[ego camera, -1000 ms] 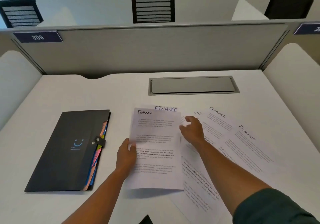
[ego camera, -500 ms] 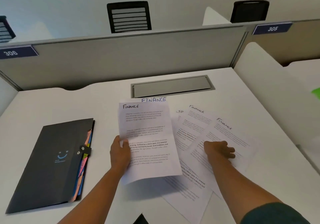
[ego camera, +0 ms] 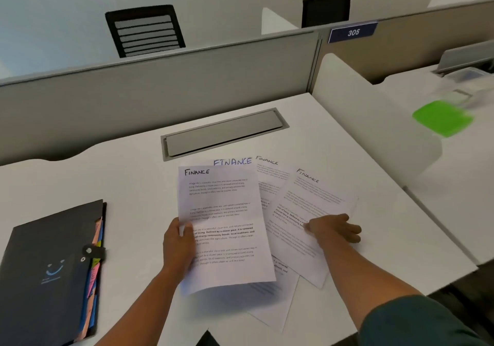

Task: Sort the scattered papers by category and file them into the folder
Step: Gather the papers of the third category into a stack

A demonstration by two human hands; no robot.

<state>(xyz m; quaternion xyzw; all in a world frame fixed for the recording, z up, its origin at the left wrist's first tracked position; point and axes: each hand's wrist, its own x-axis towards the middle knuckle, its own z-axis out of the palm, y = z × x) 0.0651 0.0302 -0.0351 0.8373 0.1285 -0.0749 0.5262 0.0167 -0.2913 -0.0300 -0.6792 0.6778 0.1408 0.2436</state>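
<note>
The right hand (ego camera: 332, 229) has slid over and now presses open on the far-right white "Finance" paper (ego camera: 318, 198) on the white counter (ego camera: 112, 174), ready to gather it, while the left hand (ego camera: 178, 247) still grips a held white "Finance" sheet (ego camera: 222, 212), with the shut black folder (ego camera: 50, 265) waiting at the left.

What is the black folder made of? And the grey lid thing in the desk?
The folder looks like matte plastic: a smooth dark cover with a snap strap. The grey lid seems to be brushed metal or painted plastic; its dull, even sheen leaves that open.

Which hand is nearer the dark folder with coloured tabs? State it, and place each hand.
Left. The left hand grips a Finance sheet just right of the dark folder; the right hand rests on papers farther right.
</note>
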